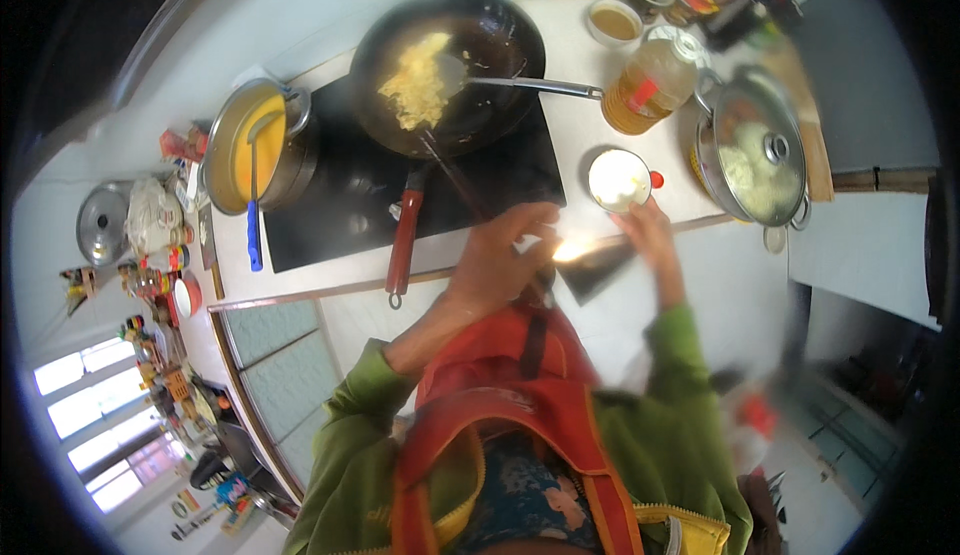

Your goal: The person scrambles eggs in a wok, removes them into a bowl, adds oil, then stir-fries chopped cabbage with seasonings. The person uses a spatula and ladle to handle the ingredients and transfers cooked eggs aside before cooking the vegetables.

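Scrambled egg (420,82) lies in a dark wok (495,37) on the black cooktop (337,210), with a metal spatula (525,83) resting in the wok. My left hand (502,258) is bent in front of the cooktop, near a dark utensil handle (454,172) that reaches out of the wok; whether it grips this cannot be told. On the right, my right hand (651,231) holds the rim of a small white bowl (619,180) at the counter's front edge. A red-brown wok handle (403,243) points towards me.
A steel pot (217,142) of yellow liquid with a blue-handled ladle (253,236) stands left. To the right are an oil jug (651,86), a glass-lidded pot (757,157) and a bowl of brown liquid (615,23). Jars and bottles crowd the far-left counter.
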`<state>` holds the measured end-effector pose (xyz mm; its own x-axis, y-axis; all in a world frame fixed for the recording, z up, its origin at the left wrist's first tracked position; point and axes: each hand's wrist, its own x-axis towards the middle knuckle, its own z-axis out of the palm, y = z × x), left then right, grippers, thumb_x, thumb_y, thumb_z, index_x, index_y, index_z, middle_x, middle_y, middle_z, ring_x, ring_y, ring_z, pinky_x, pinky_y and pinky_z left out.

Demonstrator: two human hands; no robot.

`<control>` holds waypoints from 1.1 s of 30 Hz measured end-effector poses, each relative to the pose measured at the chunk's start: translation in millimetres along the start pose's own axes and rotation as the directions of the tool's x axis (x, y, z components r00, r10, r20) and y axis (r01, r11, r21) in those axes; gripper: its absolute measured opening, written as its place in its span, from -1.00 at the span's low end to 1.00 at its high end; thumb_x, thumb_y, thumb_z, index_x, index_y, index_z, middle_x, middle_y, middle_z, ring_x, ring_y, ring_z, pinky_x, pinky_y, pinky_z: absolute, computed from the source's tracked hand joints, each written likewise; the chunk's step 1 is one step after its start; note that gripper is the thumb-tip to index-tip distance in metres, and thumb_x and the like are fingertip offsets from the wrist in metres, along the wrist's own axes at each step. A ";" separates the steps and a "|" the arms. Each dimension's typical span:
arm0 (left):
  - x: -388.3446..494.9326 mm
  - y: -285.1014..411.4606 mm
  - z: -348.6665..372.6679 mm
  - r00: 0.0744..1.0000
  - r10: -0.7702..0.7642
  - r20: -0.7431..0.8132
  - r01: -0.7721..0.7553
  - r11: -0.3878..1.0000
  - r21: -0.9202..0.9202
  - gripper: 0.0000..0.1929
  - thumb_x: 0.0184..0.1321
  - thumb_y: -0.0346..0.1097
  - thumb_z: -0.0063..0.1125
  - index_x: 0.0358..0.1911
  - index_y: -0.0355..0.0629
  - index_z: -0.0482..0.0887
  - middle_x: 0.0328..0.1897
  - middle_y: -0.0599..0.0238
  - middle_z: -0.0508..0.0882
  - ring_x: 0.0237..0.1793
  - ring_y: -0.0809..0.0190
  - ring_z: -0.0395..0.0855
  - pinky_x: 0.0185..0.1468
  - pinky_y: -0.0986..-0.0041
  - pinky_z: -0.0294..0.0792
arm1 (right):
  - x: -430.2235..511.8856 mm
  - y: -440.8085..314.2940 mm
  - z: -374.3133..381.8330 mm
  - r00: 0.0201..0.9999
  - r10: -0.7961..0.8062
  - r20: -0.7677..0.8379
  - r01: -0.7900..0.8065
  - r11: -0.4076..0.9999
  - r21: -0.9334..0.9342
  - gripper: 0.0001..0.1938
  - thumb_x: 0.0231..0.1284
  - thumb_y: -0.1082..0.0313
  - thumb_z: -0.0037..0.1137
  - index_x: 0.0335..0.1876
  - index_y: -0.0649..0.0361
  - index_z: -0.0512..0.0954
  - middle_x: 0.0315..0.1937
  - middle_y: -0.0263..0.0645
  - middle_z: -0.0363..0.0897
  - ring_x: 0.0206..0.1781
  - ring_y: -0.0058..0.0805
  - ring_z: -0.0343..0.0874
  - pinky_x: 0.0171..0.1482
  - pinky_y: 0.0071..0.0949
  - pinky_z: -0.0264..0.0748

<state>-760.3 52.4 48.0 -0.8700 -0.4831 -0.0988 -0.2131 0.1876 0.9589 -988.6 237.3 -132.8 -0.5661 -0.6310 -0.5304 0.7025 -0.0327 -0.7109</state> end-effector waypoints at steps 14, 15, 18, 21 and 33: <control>37.7 0.5 76.4 1.000 0.025 0.012 -0.024 0.993 -0.117 -0.71 0.28 -0.25 0.21 0.00 -0.23 0.60 -0.16 0.29 0.72 -0.13 0.39 0.65 -0.12 0.55 0.44 | -92.1 -51.3 22.9 0.996 0.091 0.011 -0.079 0.917 -0.391 -0.37 0.33 0.24 0.18 0.42 0.32 0.23 0.03 -0.12 0.59 0.07 -0.44 0.58 0.06 -0.45 0.58; 41.5 -0.5 86.8 0.999 -0.011 0.036 0.018 0.980 -0.197 -0.71 0.28 -0.25 0.21 0.00 -0.23 0.60 -0.15 0.29 0.71 -0.14 0.39 0.64 -0.12 0.56 0.43 | -115.7 -57.0 40.8 0.980 0.137 0.145 -0.072 0.921 -0.383 -0.38 0.36 0.26 0.14 0.45 0.27 0.20 -0.01 -0.13 0.61 0.03 -0.48 0.60 0.05 -0.46 0.57; 53.7 -15.1 120.8 0.998 -0.033 0.056 0.045 0.973 -0.225 -0.70 0.28 -0.25 0.21 0.00 -0.24 0.59 -0.14 0.28 0.69 -0.16 0.39 0.61 -0.09 0.55 0.43 | -136.9 -43.8 54.8 0.960 0.064 0.271 0.084 0.860 -0.503 -0.65 0.47 0.32 -0.05 0.26 0.30 0.38 -0.31 -0.32 0.59 -0.27 -0.61 0.59 -0.18 -0.59 0.56; 63.7 -15.8 140.2 0.983 -0.025 0.183 0.068 0.970 -0.232 -0.64 0.25 -0.27 0.22 0.08 -0.24 0.58 -0.04 0.22 0.69 -0.04 0.33 0.60 0.06 0.47 0.41 | -134.1 -24.3 25.2 0.991 0.085 0.101 -0.027 0.878 -0.477 -0.77 0.50 0.23 -0.08 0.02 0.22 0.48 -0.57 -0.51 0.29 -0.56 -0.74 0.18 -0.48 -0.69 0.20; -4.4 -40.9 49.9 0.986 -0.152 0.062 0.164 0.940 -0.299 -0.71 0.38 -0.42 0.04 0.13 -0.34 0.53 -0.08 0.09 0.69 -0.19 0.28 0.68 0.00 0.49 0.49 | -73.5 -34.1 -125.0 0.983 -0.045 -0.178 -0.051 0.864 -0.501 -0.79 0.51 0.24 -0.15 -0.13 0.16 0.52 -0.60 -0.51 0.29 -0.64 -0.73 0.11 -0.59 -0.67 0.11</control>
<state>-769.9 89.5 -4.1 -0.8536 -0.4517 -0.2596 -0.2097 -0.1581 0.9649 -1024.8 381.7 -127.3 -0.6647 -0.4809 -0.5718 0.4200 0.3925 -0.8183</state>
